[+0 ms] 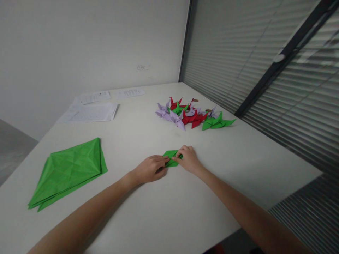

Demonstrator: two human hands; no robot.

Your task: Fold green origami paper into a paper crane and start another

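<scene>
A small piece of folded green paper (172, 159) lies flat on the white table between my hands. My left hand (152, 168), fingers bent together, presses on its left end and holds it against the tabletop. At the other end, my right hand (188, 159) pinches the upper right part of the paper between thumb and fingers. The fingertips of both hands cover some of the folds.
Left of my hands lies a stack of creased green paper sheets (72, 167). Folded red, purple and green paper figures, among them a green one (217, 122), form a pile behind. Printed papers (91, 113) lie far left. Window blinds (225, 53) border the right side.
</scene>
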